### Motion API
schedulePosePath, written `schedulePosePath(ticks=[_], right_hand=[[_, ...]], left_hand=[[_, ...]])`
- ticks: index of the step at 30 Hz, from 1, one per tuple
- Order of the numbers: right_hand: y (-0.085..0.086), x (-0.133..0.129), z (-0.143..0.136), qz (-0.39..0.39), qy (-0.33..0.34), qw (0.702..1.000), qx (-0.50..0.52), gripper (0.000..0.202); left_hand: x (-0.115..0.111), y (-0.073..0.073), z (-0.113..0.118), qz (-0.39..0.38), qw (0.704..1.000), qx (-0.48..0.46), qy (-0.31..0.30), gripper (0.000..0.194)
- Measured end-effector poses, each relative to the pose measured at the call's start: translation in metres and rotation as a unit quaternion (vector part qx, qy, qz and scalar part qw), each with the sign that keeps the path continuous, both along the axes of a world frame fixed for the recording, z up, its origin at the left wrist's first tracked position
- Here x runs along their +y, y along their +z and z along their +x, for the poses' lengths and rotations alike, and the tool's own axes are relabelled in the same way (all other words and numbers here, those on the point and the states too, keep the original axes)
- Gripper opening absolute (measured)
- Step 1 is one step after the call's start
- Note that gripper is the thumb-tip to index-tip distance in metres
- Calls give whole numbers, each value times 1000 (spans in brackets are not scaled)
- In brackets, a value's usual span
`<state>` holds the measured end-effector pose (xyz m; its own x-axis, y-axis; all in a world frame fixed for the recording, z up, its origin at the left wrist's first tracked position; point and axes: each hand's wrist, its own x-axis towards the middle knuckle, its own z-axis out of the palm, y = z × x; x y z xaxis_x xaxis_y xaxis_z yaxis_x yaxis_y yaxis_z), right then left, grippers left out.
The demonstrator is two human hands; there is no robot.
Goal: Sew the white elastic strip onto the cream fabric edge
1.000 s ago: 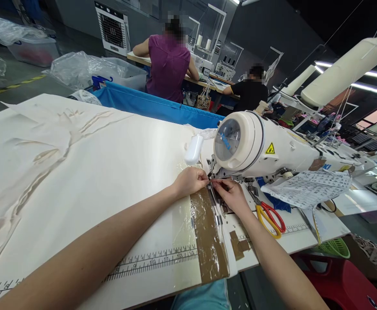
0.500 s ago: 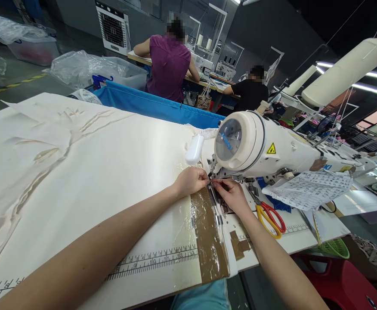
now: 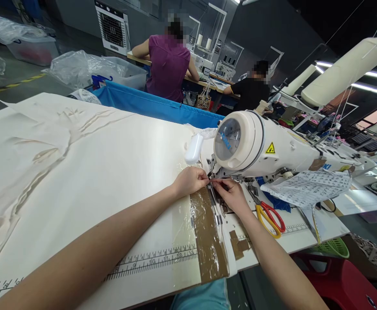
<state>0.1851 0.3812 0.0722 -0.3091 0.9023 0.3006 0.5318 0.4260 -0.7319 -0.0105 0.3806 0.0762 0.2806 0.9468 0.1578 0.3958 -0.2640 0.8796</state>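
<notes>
Right in front of the needle area of a white sewing machine [image 3: 240, 140], both hands meet fingertip to fingertip. My left hand [image 3: 191, 180] is closed in a pinch just left of the presser foot. From the other side, my right hand [image 3: 231, 192] pinches too, thumb and forefinger together. What sits between the fingertips is too small to make out. A narrow white strip [image 3: 230, 254] runs from the table's front edge up towards the hands, beside brown tape [image 3: 209, 241]. Scissors with red and yellow handles [image 3: 270, 218] lie right of my right hand.
Cream fabric [image 3: 43, 150] spreads over the left of the white table [image 3: 124, 159]. A white rounded case [image 3: 194, 149] stands by the machine head. Printed paper [image 3: 307, 187] hangs at the right. Beyond a blue cloth trough [image 3: 162, 107], two people sit at other machines.
Almost nothing differs. Both hands keep their pinch at the same place, and the view has shifted very slightly.
</notes>
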Motion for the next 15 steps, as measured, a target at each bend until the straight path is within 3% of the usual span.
schedulePosePath(ticks=[15], right_hand=[[-1,0,0,4,-2,1000,0,21]], left_hand=[[-1,4,2,-24,999,21,9,15]])
